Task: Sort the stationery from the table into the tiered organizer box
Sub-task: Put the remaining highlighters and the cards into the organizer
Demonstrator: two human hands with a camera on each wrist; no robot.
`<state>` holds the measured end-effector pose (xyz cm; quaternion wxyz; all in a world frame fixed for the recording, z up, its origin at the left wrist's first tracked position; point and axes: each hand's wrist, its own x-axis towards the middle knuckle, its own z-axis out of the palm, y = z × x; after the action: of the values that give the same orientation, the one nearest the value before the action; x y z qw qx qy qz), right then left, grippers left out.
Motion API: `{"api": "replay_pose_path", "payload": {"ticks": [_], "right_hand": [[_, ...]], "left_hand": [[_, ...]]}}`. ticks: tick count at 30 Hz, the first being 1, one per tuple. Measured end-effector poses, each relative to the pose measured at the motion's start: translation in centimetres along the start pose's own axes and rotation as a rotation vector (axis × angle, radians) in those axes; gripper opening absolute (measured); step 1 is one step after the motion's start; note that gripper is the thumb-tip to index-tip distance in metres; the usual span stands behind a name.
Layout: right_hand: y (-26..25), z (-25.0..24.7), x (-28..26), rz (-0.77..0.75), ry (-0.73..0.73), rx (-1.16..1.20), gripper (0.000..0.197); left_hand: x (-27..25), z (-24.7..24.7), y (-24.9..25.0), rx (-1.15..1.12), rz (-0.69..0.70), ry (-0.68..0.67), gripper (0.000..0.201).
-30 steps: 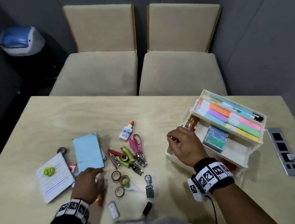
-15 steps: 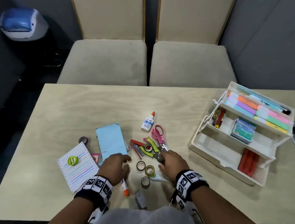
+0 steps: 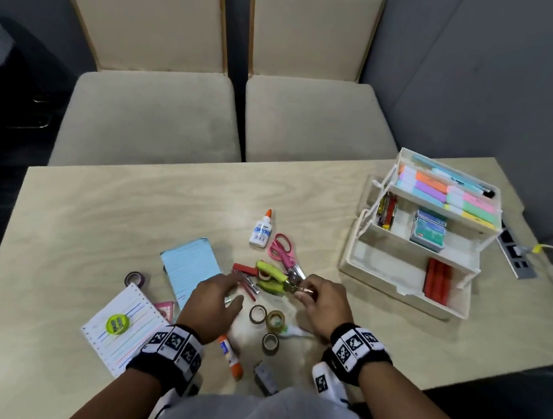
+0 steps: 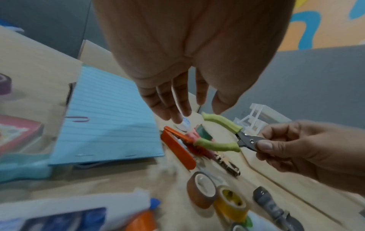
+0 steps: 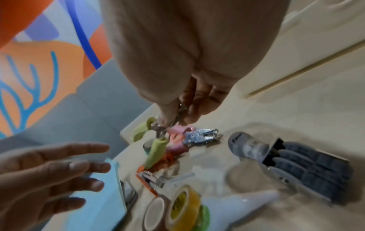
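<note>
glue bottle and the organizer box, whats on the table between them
Nothing: in the head view bare table runs from the glue bottle to the organizer box.

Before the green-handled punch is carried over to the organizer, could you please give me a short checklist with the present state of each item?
1. Right hand pinches the green-handled punch by its metal head: ok.
2. Punch lifted off the table: cannot tell; its handles sit over the red stapler.
3. Left hand holds nothing, fingers straight: ok.
4. Pink-handled punch lies close beside the green one and could snag: cannot tell.
5. Organizer open, bare room in the bottom tier: ok.
</note>
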<state>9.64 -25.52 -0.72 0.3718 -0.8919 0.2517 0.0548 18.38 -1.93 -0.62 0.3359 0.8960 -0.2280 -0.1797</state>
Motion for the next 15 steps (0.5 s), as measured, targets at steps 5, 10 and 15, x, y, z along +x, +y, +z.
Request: {"api": "replay_pose_path", "payload": {"ticks": [5,10,15], "right_hand": [[0.2,-1.3,-1.6,0.046,-0.098,0.371,0.012],[0.3,-2.4,-2.5,0.101,-0.175,0.616,0.011],[1.7,-5.6,-2.0,0.101,-0.163,0.603,0.015]], "left_hand": [[1.1,0.6,1.8,-0.246,0.037,0.032,0.059],[2.5,1.7,2.8,-0.672,-0.118,-0.108,0.033],[4.5,1.3,6.9,-0.774,-0.162,-0.205,0.012]]}}
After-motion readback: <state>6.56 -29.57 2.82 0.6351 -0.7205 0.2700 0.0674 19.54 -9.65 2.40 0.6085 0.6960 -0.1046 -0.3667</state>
